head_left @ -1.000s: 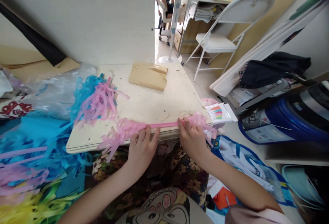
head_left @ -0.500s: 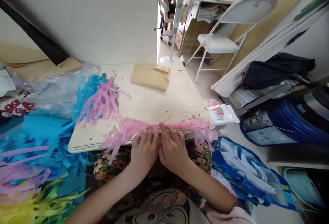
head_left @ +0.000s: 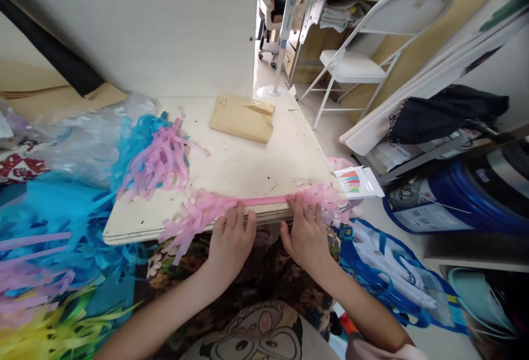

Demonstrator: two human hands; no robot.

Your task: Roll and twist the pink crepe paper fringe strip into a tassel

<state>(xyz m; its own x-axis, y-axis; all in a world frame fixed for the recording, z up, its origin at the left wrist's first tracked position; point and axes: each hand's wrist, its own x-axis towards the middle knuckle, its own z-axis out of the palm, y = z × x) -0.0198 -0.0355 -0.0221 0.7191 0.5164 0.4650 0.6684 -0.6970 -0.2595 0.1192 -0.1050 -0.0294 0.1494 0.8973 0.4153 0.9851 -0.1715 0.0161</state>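
A pink tissue-paper tassel (head_left: 264, 201) lies along the near edge of the white board, its middle a tight narrow roll and its two ends cut into loose strips. My left hand (head_left: 232, 238) rests its outstretched fingertips on the roll near the left fringe. Over at the right fringe, my right hand (head_left: 308, 233) lays its fingertips on the paper, fingers spread and thumb apart below the edge. Between the hands the bare pink roll shows. Neither hand is wrapped around the paper.
Pink and blue tassels (head_left: 155, 156) lie on the board's left side. A brown paper envelope (head_left: 242, 118) sits toward the back. Blue tissue fringe (head_left: 70, 211) and yellow strips (head_left: 53, 327) pile up at left. On the right are a picture card packet (head_left: 357, 182) and a blue bag (head_left: 397, 277).
My right hand has slid right along the pink roll, away from my left hand, uncovering its middle. My left hand stays in nearly the same place.
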